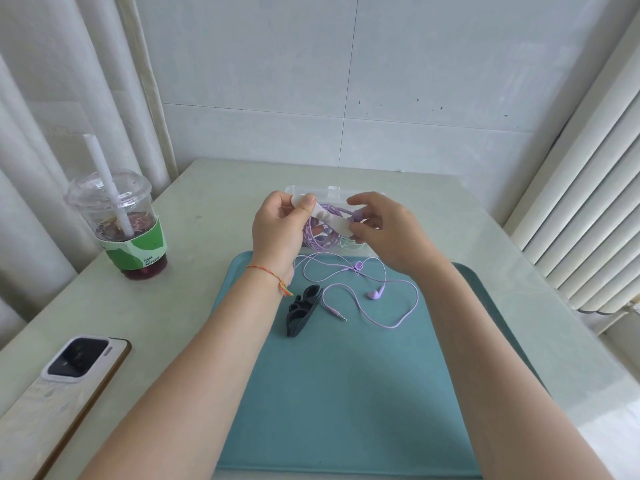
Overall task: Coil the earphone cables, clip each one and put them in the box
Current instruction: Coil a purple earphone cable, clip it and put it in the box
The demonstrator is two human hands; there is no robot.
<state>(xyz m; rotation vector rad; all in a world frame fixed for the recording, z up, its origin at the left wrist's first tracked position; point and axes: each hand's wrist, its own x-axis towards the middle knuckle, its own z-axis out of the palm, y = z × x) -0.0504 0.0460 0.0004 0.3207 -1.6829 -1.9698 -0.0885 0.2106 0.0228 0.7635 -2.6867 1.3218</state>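
Both bare forearms reach forward toward twelve o'clock, converging above the work area. Left hand (277, 226), a red thread bracelet (268, 273) at its wrist, is raised with thumb and forefinger pinching. Right hand (388, 230), at three o'clock of the left, has its fingers curled with thumb and fingertips closing together.

A purple coiled cable (320, 233) hung in a white clip (330, 220), held up over the clear box (363, 249). Another purple earphone cable (377, 292) lay loose on the tray, beside black clips (301, 310).
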